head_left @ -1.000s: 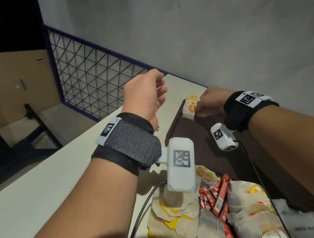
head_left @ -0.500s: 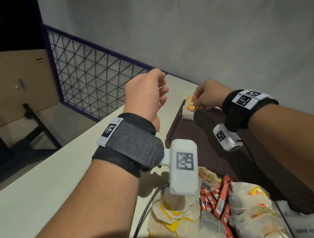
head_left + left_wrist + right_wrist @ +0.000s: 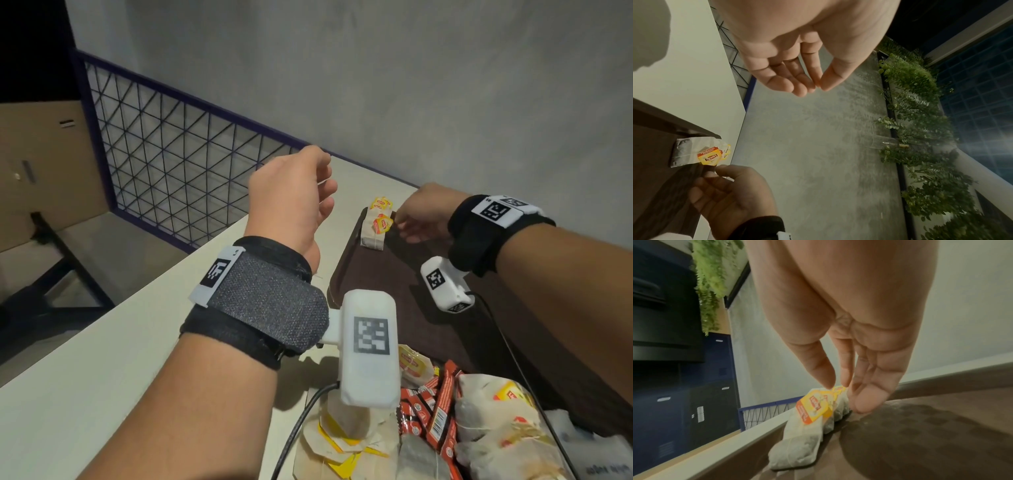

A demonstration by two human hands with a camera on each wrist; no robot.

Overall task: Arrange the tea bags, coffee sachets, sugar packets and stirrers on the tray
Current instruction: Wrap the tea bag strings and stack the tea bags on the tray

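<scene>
A dark brown tray (image 3: pixel 394 291) (image 3: pixel 653 162) (image 3: pixel 920 434) lies on the white table (image 3: pixel 137 342). A short stack of tea bags (image 3: pixel 375 233) (image 3: pixel 684 152) (image 3: pixel 803 443) with yellow tags sits in its far left corner. My right hand (image 3: pixel 418 219) (image 3: pixel 725 186) (image 3: pixel 837 385) hovers just right of the stack. Its fingers are nearly straight, with thumb and forefinger tips at the top tag's edge and not gripping it. My left hand (image 3: pixel 294 192) (image 3: pixel 816 86) is raised over the table left of the tray, loosely curled and holding nothing.
Near me lies a heap of loose tea bags (image 3: pixel 496 428), red coffee sachets (image 3: pixel 435 411) and yellow-white paper packets (image 3: pixel 342 455). A purple mesh railing (image 3: pixel 171 171) runs along the table's left side. A grey wall (image 3: pixel 411 85) stands behind it.
My right hand pinched the top tea bag's tag half a second ago. It has since let go and drawn slightly to the right. My left hand has hardly moved.
</scene>
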